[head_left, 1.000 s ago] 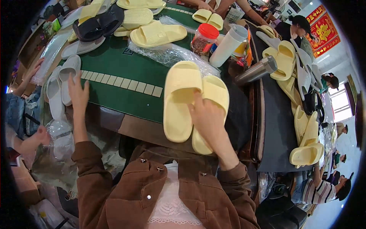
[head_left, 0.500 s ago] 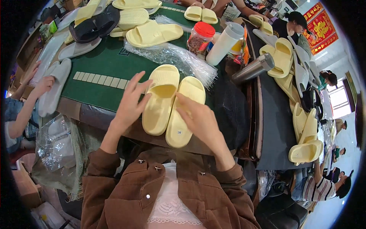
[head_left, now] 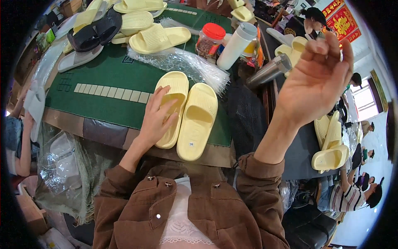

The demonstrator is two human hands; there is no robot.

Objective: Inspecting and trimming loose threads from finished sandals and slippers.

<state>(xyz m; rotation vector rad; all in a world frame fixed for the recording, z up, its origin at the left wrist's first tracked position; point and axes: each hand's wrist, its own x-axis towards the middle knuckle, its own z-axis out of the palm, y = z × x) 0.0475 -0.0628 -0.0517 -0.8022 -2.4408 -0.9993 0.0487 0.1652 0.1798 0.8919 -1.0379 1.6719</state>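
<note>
A pair of pale yellow slide slippers lies side by side near the front edge of a green mat, toes pointing away from me. My left hand (head_left: 155, 118) rests over the left slipper (head_left: 176, 81) with its fingers spread at the strap, not gripping. The right slipper (head_left: 200, 126), with a small white sticker at its heel, has no hand on it. Raised over the dark table at the right, my right hand (head_left: 313, 85) is open, palm turned up and fingers loosely bent. It hides part of the slippers (head_left: 296, 47) lying behind it.
Beyond the pair lie clear plastic bags (head_left: 182, 64), a red-lidded jar (head_left: 210, 39), a white bottle (head_left: 237, 45) and a steel tumbler (head_left: 269, 70). Yellow and black slippers are piled at the far left. More yellow slippers (head_left: 331, 157) sit on the right table (head_left: 296, 145). Other people work around.
My right hand has left the right slipper and swung up to the right. My left hand has shifted onto the left slipper. At left, a co-worker's grey slipper has moved away.
</note>
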